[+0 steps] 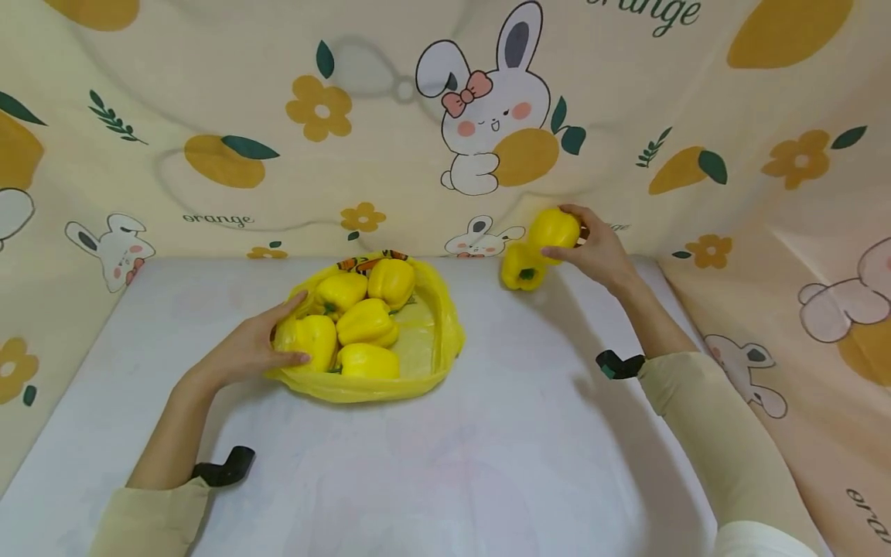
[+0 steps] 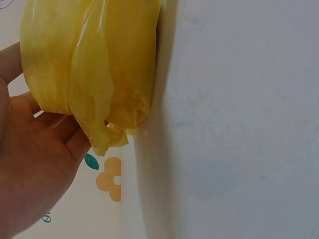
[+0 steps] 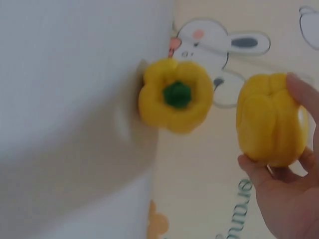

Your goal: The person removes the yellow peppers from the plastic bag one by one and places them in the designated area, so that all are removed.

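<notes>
Head view: left hand [image 1: 247, 352] grips the left side of a yellow bag [image 1: 451, 336] on the worktop [image 1: 445, 472], fingers partly curled — five yellow peppers [image 1: 367, 323] inside; farther back, right hand [image 1: 602, 249] curls fingers round a raised pepper [image 1: 553, 230], near a second pepper [image 1: 518, 263].

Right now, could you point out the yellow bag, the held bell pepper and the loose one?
Yellow plastic bag [image 1: 379, 390]: head view, front wall.
Held yellow bell pepper [image 3: 271, 121]: right wrist view, middle of its side.
Loose yellow bell pepper [image 3: 177, 94]: right wrist view, green stem.
</notes>
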Tool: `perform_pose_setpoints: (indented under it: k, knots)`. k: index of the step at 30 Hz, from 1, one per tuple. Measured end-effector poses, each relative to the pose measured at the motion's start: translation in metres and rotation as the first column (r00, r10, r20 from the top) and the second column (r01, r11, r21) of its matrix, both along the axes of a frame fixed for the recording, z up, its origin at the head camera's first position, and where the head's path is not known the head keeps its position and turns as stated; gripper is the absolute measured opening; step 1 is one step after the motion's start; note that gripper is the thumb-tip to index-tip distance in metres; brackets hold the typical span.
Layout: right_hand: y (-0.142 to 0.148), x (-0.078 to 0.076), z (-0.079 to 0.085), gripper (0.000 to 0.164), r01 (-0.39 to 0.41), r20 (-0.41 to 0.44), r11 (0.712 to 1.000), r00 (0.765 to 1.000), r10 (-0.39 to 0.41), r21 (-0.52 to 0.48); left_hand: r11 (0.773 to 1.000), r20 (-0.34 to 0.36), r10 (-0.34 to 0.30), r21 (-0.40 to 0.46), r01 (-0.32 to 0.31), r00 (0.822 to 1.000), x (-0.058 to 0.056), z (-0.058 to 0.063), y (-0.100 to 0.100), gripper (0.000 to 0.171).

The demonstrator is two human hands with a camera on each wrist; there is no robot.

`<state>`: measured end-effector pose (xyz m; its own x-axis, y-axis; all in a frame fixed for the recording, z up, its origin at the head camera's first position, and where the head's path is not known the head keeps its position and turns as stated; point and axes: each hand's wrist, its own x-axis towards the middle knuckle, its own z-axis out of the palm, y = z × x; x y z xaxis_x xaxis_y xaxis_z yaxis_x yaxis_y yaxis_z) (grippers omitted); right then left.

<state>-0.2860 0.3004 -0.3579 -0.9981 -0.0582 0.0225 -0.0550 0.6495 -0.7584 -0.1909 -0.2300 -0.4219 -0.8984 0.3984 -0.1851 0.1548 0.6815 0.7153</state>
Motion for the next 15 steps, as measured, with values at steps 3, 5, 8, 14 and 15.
perform_pose_setpoints:
  k: [3, 5, 8, 14, 15]
  knots:
    - [0.006, -0.002, -0.006, 0.085, -0.012, 0.012, 1.0, 1.0, 0.013, -0.024, 1.0, 0.008, 0.0, 0.016, -0.001, 1.0, 0.004, -0.003, -0.002, 0.102]
    - [0.011, -0.003, -0.01, 0.084, -0.021, 0.018, 0.999, 1.0, 0.021, -0.037, 1.0, 0.003, -0.003, 0.017, 0.003, 1.0, 0.005, -0.003, -0.002, 0.102]
    - [0.018, -0.006, -0.015, 0.082, -0.032, 0.02, 0.998, 0.999, 0.033, -0.051, 1.0, -0.014, -0.008, 0.007, 0.008, 1.0, 0.003, -0.003, -0.001, 0.102]
    - [0.033, -0.011, -0.021, 0.085, -0.046, 0.042, 0.999, 0.998, 0.047, -0.027, 1.0, -0.027, -0.009, -0.009, 0.009, 1.0, 0.001, -0.002, 0.0, 0.103]
    - [0.035, -0.012, -0.022, 0.085, -0.05, 0.045, 0.998, 0.998, 0.051, -0.031, 1.0, -0.028, -0.008, -0.009, 0.008, 1.0, 0.001, -0.002, 0.0, 0.103]
